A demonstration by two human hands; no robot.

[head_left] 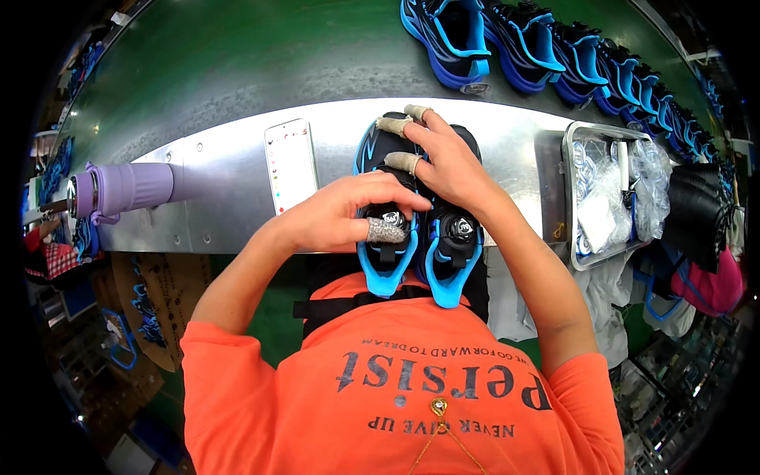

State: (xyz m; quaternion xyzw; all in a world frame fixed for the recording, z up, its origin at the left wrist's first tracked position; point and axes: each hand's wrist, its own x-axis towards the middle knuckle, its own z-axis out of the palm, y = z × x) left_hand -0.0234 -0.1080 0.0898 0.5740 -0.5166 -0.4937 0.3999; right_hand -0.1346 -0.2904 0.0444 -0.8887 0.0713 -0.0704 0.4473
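Two black and blue sneakers stand side by side at the near edge of the metal bench, their heels toward me. Each carries a round black dial on its tongue. My left hand [348, 210] closes around the tongue of the left sneaker [383, 283], its taped thumb beside the dial [391, 219] and its fingers bent over the top. From the right, my right hand [443, 158] reaches across the right sneaker [447, 291]. Its taped fingers grip the left sneaker's front upper. The dial of the right sneaker [460, 228] is uncovered.
A white phone [290, 165] lies left of the sneakers, and a purple bottle [131, 188] lies farther left. At right sits a metal tray [571, 198] with plastic-wrapped parts. More sneakers [518, 47] line the green surface [277, 55] behind.
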